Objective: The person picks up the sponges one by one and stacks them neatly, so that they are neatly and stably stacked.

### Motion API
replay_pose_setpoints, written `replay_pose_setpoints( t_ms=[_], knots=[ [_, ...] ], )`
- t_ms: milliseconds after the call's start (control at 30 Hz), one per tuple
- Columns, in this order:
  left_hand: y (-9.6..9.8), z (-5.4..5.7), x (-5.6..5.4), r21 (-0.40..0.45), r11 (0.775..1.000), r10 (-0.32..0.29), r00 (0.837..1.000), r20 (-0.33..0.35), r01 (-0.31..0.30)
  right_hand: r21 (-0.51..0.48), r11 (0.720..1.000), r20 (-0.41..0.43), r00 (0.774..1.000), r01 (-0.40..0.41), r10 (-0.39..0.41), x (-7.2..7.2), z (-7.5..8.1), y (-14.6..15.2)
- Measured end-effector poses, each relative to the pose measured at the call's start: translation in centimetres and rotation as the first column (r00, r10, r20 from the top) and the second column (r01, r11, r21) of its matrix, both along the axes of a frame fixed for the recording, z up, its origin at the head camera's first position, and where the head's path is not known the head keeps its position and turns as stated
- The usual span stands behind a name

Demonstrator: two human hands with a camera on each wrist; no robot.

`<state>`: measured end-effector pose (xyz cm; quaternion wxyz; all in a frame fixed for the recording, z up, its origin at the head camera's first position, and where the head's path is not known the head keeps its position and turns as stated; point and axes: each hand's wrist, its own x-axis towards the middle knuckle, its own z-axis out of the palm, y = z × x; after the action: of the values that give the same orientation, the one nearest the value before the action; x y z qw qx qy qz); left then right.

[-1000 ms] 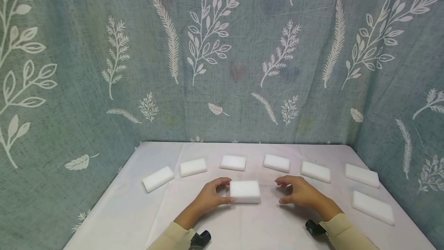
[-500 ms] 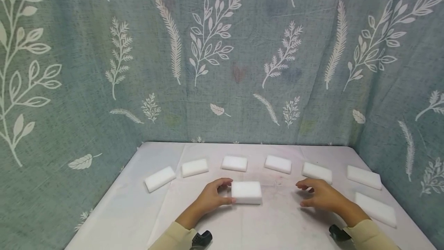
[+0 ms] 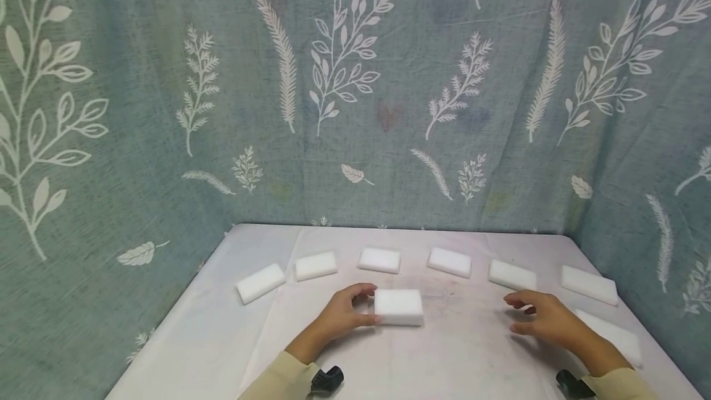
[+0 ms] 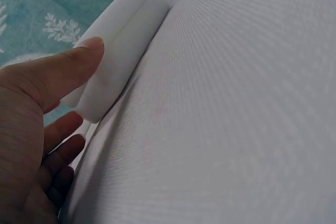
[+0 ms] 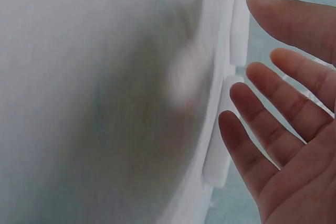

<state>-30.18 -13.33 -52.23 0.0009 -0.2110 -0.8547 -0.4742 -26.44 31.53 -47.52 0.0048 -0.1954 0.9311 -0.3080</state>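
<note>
Two white foam sponges [image 3: 398, 307] lie stacked on the table in the middle of the head view. My left hand [image 3: 348, 312] grips the left end of the stack between thumb and fingers. In the left wrist view, the left thumb [image 4: 92, 51] lies across the near side of the stacked sponges [image 4: 118, 59], and the fingertips go out of sight behind them. To the right, my right hand [image 3: 547, 318] is held low over the table with loosely bent fingers and nothing in it. It partly covers a white sponge [image 3: 613, 338] at the right.
Several more white sponges lie in an arc around the stack, among them a far-left sponge [image 3: 261, 283], a back-middle sponge [image 3: 379, 260] and a sponge [image 3: 512, 275] just beyond my right hand. A leaf-patterned green curtain [image 3: 389, 190] hangs behind the cloth-covered table [image 3: 433, 369].
My right hand has moved right, away from the stack, toward the sponges on the right side. The left hand stays on the stack. The head view has shifted slightly.
</note>
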Motion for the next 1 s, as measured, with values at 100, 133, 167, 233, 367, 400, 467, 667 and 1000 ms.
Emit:
replay_pose_setpoints(
  t_ms=[100,133,167,233,367,400,467,667,1000],
  knots=[
    [0.0,-0.1,0.1,-0.004,1.000,0.001,1.000,0.005,-0.001,0.007,1.000,-0.004,1.000,0.028,-0.028,0.3,0.1,0.7],
    [0.1,-0.2,0.1,-0.007,1.000,0.004,1.000,0.009,-0.004,0.008,0.999,-0.009,0.999,0.040,-0.040,0.4,0.2,1.0],
    [0.1,-0.2,0.2,-0.010,1.000,0.007,1.000,0.010,-0.007,0.008,0.998,-0.012,0.998,0.056,-0.056,0.5,0.3,1.2],
    [0.1,-0.2,0.2,-0.015,1.000,0.011,1.000,0.014,-0.011,0.010,0.997,-0.017,0.997,0.081,-0.081,0.8,0.5,1.7],
    [0.0,0.0,0.2,-0.026,1.000,0.007,1.000,0.000,-0.007,0.018,0.991,-0.044,0.991,0.131,-0.130,1.2,0.5,2.6],
    [-0.1,0.0,0.1,-0.028,1.000,0.006,1.000,-0.006,-0.006,0.024,0.990,-0.055,0.989,0.137,-0.135,1.2,0.6,2.9],
    [-0.1,0.1,0.1,-0.031,1.000,0.003,1.000,-0.014,-0.004,0.034,0.988,-0.086,0.986,0.148,-0.144,1.3,0.5,3.3],
    [-0.3,0.2,0.2,-0.028,1.000,0.003,1.000,-0.004,-0.003,0.084,0.975,-0.086,0.976,0.205,-0.198,1.5,0.5,4.8],
    [-0.3,0.3,0.2,-0.038,0.999,0.006,1.000,0.005,-0.006,0.152,0.941,0.018,0.951,0.302,-0.309,2.1,1.0,8.3]
  ],
)
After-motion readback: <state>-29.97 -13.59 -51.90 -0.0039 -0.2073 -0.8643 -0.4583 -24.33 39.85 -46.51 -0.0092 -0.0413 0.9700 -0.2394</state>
